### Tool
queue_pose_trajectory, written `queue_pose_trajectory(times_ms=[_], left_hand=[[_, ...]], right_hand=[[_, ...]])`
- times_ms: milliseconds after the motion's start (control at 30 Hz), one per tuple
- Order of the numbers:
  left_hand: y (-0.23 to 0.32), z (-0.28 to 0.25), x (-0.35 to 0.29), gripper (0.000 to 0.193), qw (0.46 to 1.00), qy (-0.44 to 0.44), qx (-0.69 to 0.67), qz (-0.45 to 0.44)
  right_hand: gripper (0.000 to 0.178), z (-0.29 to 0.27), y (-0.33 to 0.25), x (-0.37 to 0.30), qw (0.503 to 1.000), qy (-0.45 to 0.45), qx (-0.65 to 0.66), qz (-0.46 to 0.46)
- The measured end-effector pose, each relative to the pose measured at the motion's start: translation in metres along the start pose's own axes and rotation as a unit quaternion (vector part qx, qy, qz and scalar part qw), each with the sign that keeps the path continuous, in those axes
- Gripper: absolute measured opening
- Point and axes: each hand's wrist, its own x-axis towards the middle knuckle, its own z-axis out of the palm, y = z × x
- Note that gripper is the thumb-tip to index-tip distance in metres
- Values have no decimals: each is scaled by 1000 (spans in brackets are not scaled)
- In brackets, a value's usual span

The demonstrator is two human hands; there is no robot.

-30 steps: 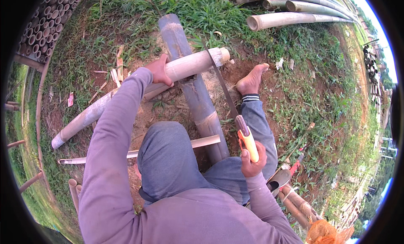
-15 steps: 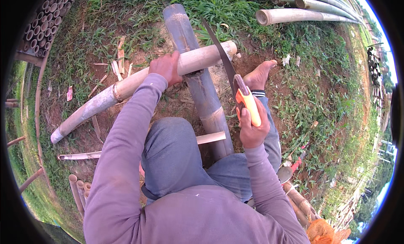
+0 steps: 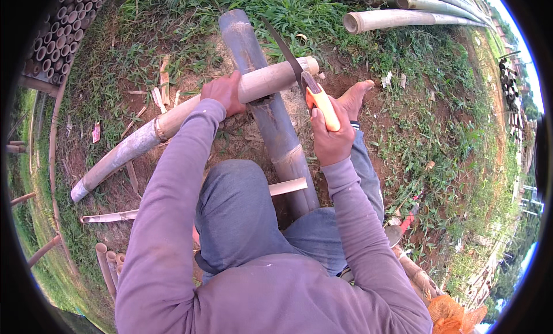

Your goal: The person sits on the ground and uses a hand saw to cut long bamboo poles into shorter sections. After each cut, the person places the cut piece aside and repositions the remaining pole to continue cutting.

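Note:
A pale bamboo pole (image 3: 185, 114) lies slantwise across a thicker, dark grey bamboo log (image 3: 275, 123). My left hand (image 3: 223, 93) is wrapped over the pale pole, just left of where it crosses the log. In my right hand (image 3: 333, 135) is a handsaw (image 3: 285, 50), held by its orange handle. The dark curved blade lies across the pale pole close to its right end and points up and away. Whether the teeth have entered the bamboo, I cannot tell.
A short split bamboo piece (image 3: 289, 186) rests against the log by my knee. Long bamboo poles (image 3: 391, 20) lie at the far right, and a bamboo stack (image 3: 60, 37) stands far left. My bare foot (image 3: 356, 99) is right of the saw. An orange net (image 3: 448, 314) lies near right.
My right hand has pushed the saw forward and slightly left, so its handle is now nearer the pale pole. My left hand keeps its grip on the pole.

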Motion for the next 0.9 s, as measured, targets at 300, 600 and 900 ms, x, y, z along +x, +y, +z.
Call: queue_pose_trajectory(times_ms=[300, 600, 900], left_hand=[[-15, 5, 0, 77, 1000, 9, 8, 7], [-9, -11, -5, 75, 1000, -3, -3, 0], [3, -2, -4, 70, 1000, 2, 23, 16]], right_hand=[[50, -122, -36, -150, 997, -46, 30, 55], [47, -20, -6, -39, 1000, 6, -19, -18], [45, -25, 14, -58, 998, 4, -62, -14]])
